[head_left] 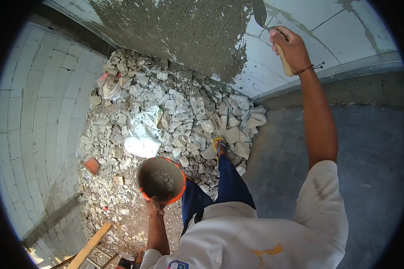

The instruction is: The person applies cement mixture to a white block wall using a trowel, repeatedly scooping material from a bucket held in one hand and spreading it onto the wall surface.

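Observation:
My right hand is raised at the upper right, its fingers wrapped round the wooden handle of a trowel. The trowel's metal blade points up beside the wall, near the edge of a patch of wet grey mortar spread over pale blocks. Low on my left side, my left hand grips the near rim of an orange bucket. Some grey mortar lies inside the bucket, its inner walls coated with it.
I stand on a heap of broken rubble, one sandalled foot showing. A white plastic sack and an orange-red block lie on it. Block walls rise at left; a wooden plank leans lower left. Smooth dark floor spreads right.

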Action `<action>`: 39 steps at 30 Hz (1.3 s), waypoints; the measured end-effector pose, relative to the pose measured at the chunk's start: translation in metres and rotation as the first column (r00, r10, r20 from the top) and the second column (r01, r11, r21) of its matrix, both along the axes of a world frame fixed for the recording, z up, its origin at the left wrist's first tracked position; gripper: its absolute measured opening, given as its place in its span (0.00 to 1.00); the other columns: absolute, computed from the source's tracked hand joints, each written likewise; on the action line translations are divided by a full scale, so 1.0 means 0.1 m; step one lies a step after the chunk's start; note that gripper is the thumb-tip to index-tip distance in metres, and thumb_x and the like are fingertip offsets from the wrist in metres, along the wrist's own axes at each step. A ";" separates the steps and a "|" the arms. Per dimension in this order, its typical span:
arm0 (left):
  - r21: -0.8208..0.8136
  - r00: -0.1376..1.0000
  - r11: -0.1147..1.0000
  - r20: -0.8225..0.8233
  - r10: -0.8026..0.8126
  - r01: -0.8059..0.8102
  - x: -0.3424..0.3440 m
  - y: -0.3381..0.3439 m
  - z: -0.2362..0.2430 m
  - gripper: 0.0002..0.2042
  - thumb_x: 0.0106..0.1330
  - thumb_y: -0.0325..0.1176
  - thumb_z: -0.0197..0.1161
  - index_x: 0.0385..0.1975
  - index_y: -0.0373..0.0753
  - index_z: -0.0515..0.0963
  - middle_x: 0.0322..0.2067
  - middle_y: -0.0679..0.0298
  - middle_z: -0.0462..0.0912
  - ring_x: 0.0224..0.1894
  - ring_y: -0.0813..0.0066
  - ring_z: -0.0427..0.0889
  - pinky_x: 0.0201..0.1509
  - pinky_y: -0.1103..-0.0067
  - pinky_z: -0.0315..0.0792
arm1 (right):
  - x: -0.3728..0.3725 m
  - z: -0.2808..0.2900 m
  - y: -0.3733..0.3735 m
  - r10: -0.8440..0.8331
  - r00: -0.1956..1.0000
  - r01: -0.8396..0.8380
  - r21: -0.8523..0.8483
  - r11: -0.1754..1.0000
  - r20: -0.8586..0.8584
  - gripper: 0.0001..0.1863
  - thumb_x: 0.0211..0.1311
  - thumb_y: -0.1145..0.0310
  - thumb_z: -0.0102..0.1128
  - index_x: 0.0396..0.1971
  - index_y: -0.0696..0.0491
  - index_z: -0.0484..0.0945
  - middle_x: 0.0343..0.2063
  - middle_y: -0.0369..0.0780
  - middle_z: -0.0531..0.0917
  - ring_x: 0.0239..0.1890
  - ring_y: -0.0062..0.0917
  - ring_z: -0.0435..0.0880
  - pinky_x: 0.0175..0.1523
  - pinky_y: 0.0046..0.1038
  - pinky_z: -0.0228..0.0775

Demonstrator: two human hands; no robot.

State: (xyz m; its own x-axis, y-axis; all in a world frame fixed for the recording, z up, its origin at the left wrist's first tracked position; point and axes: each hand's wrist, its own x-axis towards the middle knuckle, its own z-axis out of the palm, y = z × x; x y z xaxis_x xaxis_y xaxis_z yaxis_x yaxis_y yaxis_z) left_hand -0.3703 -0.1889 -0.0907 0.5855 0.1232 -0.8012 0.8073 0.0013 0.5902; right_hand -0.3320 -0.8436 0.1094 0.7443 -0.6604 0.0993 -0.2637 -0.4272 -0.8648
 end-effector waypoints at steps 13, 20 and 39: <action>-0.219 0.815 0.839 0.448 -0.367 0.498 0.56 -1.65 0.64 0.38 0.48 0.14 0.50 0.66 0.38 0.53 0.47 0.55 0.75 0.40 0.70 0.78 0.42 0.78 0.75 | -0.62 -1.34 3.01 0.294 0.603 -0.588 -0.164 0.792 -0.741 0.14 0.57 0.69 0.49 0.38 0.59 0.79 0.41 0.49 0.79 0.45 0.40 0.80 0.47 0.39 0.74; 0.189 0.577 0.765 0.553 -0.601 0.616 0.76 -1.79 0.95 0.41 0.49 0.17 0.52 0.68 0.42 0.49 0.56 0.44 0.65 0.54 0.53 0.70 0.57 0.72 0.67 | -0.42 -0.81 3.00 0.124 0.717 -0.576 -0.484 0.659 -0.686 0.12 0.56 0.71 0.50 0.37 0.54 0.81 0.36 0.46 0.82 0.44 0.38 0.82 0.45 0.34 0.76; -0.279 0.766 0.809 0.571 -0.294 0.518 0.99 -1.90 1.28 0.29 0.54 0.16 0.46 0.60 0.41 0.62 0.41 0.63 0.75 0.39 0.73 0.79 0.38 0.79 0.77 | -0.45 -0.43 2.89 0.274 0.722 -0.500 -0.206 0.841 -0.635 0.15 0.57 0.60 0.54 0.37 0.56 0.75 0.31 0.52 0.81 0.37 0.48 0.81 0.43 0.45 0.72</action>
State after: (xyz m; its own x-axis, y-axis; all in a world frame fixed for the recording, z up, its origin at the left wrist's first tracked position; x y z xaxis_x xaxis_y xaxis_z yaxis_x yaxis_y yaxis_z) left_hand -0.2711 -0.3792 0.0372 0.8171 -0.4807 -0.3182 0.3950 0.0646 0.9164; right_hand -0.3767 -0.5548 0.0666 0.9154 -0.3052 -0.2624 -0.3897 -0.8352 -0.3881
